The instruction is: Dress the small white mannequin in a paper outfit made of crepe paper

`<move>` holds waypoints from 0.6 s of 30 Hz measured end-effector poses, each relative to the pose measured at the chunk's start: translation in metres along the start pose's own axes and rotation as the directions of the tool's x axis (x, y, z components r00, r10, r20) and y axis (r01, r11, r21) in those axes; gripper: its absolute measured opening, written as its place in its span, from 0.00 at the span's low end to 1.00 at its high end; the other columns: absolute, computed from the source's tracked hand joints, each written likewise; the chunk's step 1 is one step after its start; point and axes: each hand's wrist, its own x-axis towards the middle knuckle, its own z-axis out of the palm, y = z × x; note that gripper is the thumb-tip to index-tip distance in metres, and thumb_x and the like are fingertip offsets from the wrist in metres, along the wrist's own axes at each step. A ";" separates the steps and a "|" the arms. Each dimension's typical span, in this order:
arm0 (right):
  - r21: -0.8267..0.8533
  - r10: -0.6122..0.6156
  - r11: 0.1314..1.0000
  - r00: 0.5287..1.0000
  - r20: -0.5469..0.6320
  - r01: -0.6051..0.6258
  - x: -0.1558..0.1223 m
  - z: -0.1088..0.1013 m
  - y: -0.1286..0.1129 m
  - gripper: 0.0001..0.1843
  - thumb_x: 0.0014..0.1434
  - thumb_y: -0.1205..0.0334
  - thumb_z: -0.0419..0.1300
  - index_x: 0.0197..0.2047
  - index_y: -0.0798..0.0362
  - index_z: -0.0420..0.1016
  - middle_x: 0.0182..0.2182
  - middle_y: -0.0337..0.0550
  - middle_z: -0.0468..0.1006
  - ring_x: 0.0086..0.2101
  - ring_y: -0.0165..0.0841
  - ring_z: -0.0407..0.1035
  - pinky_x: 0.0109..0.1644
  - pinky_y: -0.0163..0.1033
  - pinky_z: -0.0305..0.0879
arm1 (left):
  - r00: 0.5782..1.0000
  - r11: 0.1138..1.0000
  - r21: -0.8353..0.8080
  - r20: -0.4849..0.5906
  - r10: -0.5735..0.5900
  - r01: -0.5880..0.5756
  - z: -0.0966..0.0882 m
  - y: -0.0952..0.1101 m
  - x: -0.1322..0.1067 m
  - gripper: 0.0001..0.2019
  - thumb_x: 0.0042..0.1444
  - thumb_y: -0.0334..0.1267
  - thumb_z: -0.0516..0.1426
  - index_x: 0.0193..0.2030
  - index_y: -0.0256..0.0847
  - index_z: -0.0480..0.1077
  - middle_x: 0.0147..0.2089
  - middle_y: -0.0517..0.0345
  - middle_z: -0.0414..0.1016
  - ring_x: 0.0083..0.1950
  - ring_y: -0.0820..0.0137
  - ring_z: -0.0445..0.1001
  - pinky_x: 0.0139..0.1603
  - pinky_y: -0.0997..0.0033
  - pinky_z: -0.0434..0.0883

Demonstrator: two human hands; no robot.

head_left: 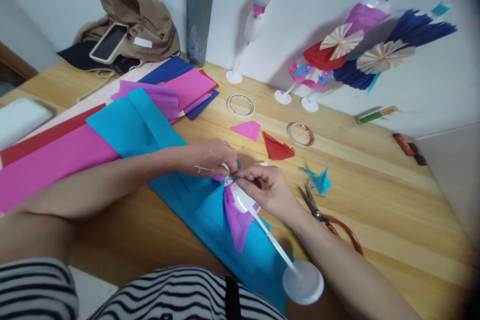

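A small white mannequin on a stand [278,250] lies on its side on a blue tissue sheet [135,125], wrapped in purple tissue paper [236,222] and blue tissue. My left hand [210,157] pinches the gathered paper at the mannequin's waist. My right hand [268,187] is closed beside it, fingertips pinching a thin thread or strip at the same spot. What exactly the fingers hold is too small to name.
Scissors with red handles [330,220] lie right of my right hand. Two tape rolls [240,105], pink and red paper scraps [275,147], stacked tissue sheets [48,160], a steel bottle [199,10], dressed mannequins [337,50], a phone on a bag [108,42].
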 end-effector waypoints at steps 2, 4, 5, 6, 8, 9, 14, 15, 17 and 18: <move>-0.009 -0.005 1.000 1.000 -0.013 0.005 0.000 0.000 0.001 0.12 0.54 0.52 0.66 0.31 0.53 0.81 0.19 0.38 0.73 0.21 0.27 0.60 0.25 0.34 0.56 | 0.998 1.000 -0.025 0.058 0.019 -0.017 0.000 -0.001 0.000 0.08 0.57 0.27 0.60 0.30 0.43 0.77 0.36 0.58 0.80 0.40 0.68 0.77 0.46 0.72 0.71; -0.010 0.002 1.000 1.000 -0.012 -0.003 0.000 0.000 0.001 0.13 0.54 0.52 0.65 0.31 0.54 0.80 0.19 0.38 0.73 0.20 0.27 0.60 0.24 0.34 0.55 | 0.995 0.999 -0.043 0.100 0.009 -0.005 -0.001 0.000 0.000 0.08 0.57 0.26 0.59 0.32 0.41 0.78 0.39 0.55 0.81 0.43 0.66 0.77 0.49 0.70 0.70; -0.010 0.011 1.000 1.000 -0.007 -0.011 0.001 0.000 0.001 0.13 0.54 0.52 0.65 0.31 0.54 0.80 0.19 0.38 0.73 0.20 0.27 0.59 0.24 0.34 0.55 | 0.994 0.999 -0.049 0.112 0.001 0.004 -0.002 0.000 0.000 0.08 0.57 0.25 0.59 0.33 0.40 0.78 0.40 0.54 0.81 0.44 0.66 0.77 0.49 0.70 0.70; -0.011 0.020 1.000 1.000 -0.003 -0.020 0.001 0.000 0.001 0.13 0.54 0.51 0.65 0.30 0.54 0.80 0.19 0.38 0.73 0.20 0.27 0.60 0.24 0.34 0.55 | 0.993 0.999 -0.053 0.119 -0.004 0.011 -0.002 0.000 0.000 0.08 0.57 0.25 0.59 0.33 0.40 0.78 0.40 0.54 0.81 0.44 0.66 0.77 0.50 0.70 0.69; -0.019 0.037 0.999 0.999 -0.003 -0.037 0.001 0.001 0.002 0.13 0.53 0.51 0.65 0.30 0.53 0.80 0.19 0.39 0.74 0.20 0.27 0.60 0.25 0.34 0.55 | 0.993 0.998 -0.062 0.119 -0.005 0.013 -0.002 0.000 0.000 0.08 0.56 0.25 0.59 0.32 0.41 0.78 0.40 0.55 0.81 0.44 0.66 0.77 0.50 0.70 0.69; -0.025 0.040 0.999 0.999 -0.004 -0.041 0.002 0.001 0.002 0.13 0.53 0.51 0.65 0.30 0.53 0.80 0.19 0.39 0.74 0.20 0.27 0.60 0.24 0.34 0.56 | 0.993 0.998 -0.065 0.118 -0.004 0.011 -0.002 0.000 0.000 0.08 0.56 0.25 0.60 0.32 0.41 0.78 0.39 0.56 0.81 0.44 0.66 0.77 0.50 0.70 0.69; -0.055 0.010 0.998 1.000 -0.004 -0.010 0.001 0.002 0.003 0.13 0.55 0.51 0.65 0.30 0.53 0.80 0.19 0.39 0.74 0.20 0.27 0.60 0.24 0.34 0.55 | 0.994 0.997 -0.080 0.112 0.007 0.002 0.000 -0.002 -0.001 0.08 0.57 0.26 0.58 0.32 0.41 0.78 0.41 0.54 0.81 0.44 0.65 0.77 0.49 0.69 0.69; -0.060 0.003 0.998 1.000 -0.006 -0.004 0.001 0.002 0.003 0.13 0.56 0.52 0.65 0.30 0.53 0.81 0.19 0.39 0.74 0.20 0.27 0.60 0.23 0.34 0.56 | 0.994 0.997 -0.083 0.112 0.013 -0.004 0.000 -0.002 -0.001 0.08 0.58 0.27 0.58 0.33 0.41 0.78 0.41 0.54 0.81 0.44 0.66 0.77 0.49 0.69 0.69; -0.074 -0.011 0.997 1.000 -0.014 0.010 0.001 0.002 0.004 0.13 0.56 0.52 0.64 0.30 0.53 0.81 0.19 0.39 0.74 0.20 0.27 0.60 0.23 0.34 0.56 | 0.996 0.997 -0.074 0.084 0.008 -0.002 0.000 -0.003 -0.001 0.08 0.59 0.29 0.58 0.32 0.41 0.78 0.39 0.55 0.81 0.42 0.67 0.78 0.48 0.71 0.70; -0.081 -0.020 0.997 1.000 -0.019 0.018 0.001 0.003 0.005 0.13 0.57 0.52 0.64 0.30 0.53 0.81 0.19 0.39 0.74 0.20 0.27 0.60 0.23 0.34 0.56 | 0.998 0.998 -0.065 0.058 -0.002 0.006 0.001 -0.003 -0.001 0.08 0.59 0.30 0.59 0.31 0.42 0.78 0.38 0.56 0.81 0.41 0.68 0.77 0.47 0.72 0.70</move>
